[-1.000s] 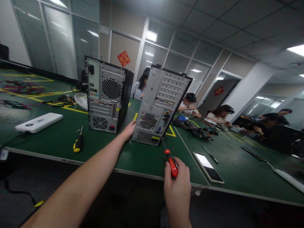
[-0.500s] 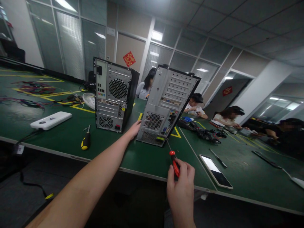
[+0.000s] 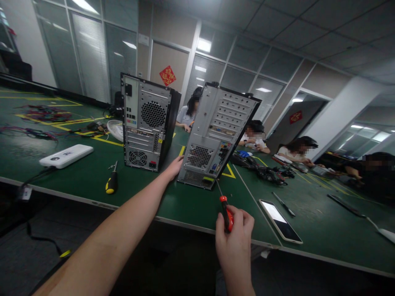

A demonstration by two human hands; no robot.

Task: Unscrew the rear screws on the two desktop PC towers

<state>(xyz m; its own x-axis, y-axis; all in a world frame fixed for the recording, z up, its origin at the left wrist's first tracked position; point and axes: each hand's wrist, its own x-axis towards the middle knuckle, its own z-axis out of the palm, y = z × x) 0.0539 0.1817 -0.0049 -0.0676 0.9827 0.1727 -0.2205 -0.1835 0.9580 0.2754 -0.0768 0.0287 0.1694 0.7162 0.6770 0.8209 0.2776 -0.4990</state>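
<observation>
Two computer towers stand with their backs toward me. Against the left side of the right computer tower (image 3: 203, 135) rests my left hand (image 3: 175, 167), its fingers mostly hidden by the case. My right hand (image 3: 236, 234) is closed around the red and black handle of a screwdriver (image 3: 228, 218). The thin shaft points up and away to the lower right corner of that tower; I cannot tell whether its tip touches a screw. The other computer tower (image 3: 145, 123) stands upright to the left. In front of it lies a yellow and black screwdriver (image 3: 111, 183).
On the green table (image 3: 191, 209) a white power bank (image 3: 66, 156) lies left, near tangled wires (image 3: 43, 115). A phone (image 3: 280, 222), a pen-like tool (image 3: 283, 204) and black cables (image 3: 268, 174) lie right. Several people (image 3: 294, 154) sit across the table.
My right hand has turned slightly around the screwdriver handle, and the handle has rotated a little. The left hand and both towers stay where they were.
</observation>
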